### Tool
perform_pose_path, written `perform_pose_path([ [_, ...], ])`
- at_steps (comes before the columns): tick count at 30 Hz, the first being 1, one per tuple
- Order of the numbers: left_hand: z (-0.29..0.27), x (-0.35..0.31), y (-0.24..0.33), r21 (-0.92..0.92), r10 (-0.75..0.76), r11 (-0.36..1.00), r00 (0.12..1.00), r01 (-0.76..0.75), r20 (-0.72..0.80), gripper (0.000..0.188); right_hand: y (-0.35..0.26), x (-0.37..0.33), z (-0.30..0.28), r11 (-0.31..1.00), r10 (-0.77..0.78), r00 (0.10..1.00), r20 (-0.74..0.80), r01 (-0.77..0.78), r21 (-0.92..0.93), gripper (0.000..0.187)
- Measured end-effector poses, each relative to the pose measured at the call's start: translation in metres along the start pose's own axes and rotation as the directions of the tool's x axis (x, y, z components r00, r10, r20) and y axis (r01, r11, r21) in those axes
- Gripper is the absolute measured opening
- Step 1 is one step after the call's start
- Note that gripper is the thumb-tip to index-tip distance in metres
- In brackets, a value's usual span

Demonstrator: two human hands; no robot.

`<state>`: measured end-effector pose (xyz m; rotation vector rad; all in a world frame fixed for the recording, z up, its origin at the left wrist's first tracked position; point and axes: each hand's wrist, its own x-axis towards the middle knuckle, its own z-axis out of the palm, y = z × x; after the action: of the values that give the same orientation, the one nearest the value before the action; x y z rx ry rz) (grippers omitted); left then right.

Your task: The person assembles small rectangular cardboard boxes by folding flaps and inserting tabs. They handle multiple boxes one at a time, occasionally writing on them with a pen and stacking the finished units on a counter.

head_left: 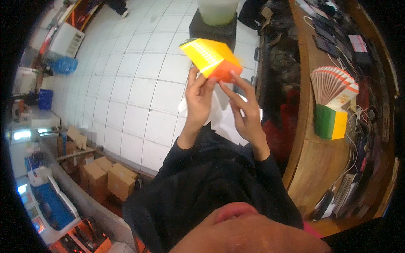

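A small yellow and orange cardboard box [213, 55] is up in front of me, tilted, above the tiled floor. My left hand [199, 99] grips it from below, with the thumb and fingers closed at its lower edge. My right hand [245, 111] has its thumb and fingertips pressed to the orange end, pinching the edge there. At the box's far left corner a darker flap shows. White paper sheets [230, 126] lie beneath my hands, over my lap; my hands and sleeves partly hide them.
A wooden table [312, 164] runs along my right. On it are a fanned stack of flat cartons [333, 86], a green and yellow box [331, 122], phones and cables. Ahead, a translucent bucket [218, 10] stands on a dark block. Brown cartons [120, 181] sit at the lower left.
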<state>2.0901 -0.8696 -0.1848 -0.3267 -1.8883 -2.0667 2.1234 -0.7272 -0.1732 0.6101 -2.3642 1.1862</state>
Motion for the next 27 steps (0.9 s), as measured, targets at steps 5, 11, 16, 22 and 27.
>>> perform_pose_path([
  [5, -0.024, 0.008, 0.001, 0.006, -0.203, 0.979, 0.968, 0.204, 0.147, 0.027, 0.009, 0.011, -0.031, 0.941, 0.221, 0.947, -0.233, -0.144, 0.305, 0.034],
  [11, 0.008, -0.004, -0.001, -0.52, -0.284, 0.816, 0.959, 0.253, 0.02, 0.025, 0.028, -0.002, -0.02, 0.973, 0.175, 0.96, -0.218, -0.135, 0.187, 0.056],
  [16, -0.003, -0.01, -0.022, -0.708, -0.322, 0.684, 0.944, 0.176, -0.076, 0.035, 0.022, -0.03, -0.011, 0.846, 0.136, 0.983, -0.12, -0.052, 0.531, 0.049],
  [22, -0.014, 0.009, -0.019, 0.077, 0.126, 0.988, 0.983, -0.137, 0.133, 0.039, 0.012, -0.023, -0.029, 0.876, 0.217, 0.975, -0.055, -0.17, 0.451, 0.011],
  [27, 0.004, 0.0, 0.021, 0.412, 0.095, 0.88, 0.938, -0.236, 0.335, 0.026, 0.011, -0.008, -0.034, 0.931, 0.199, 0.977, -0.071, -0.166, 0.326, 0.015],
])
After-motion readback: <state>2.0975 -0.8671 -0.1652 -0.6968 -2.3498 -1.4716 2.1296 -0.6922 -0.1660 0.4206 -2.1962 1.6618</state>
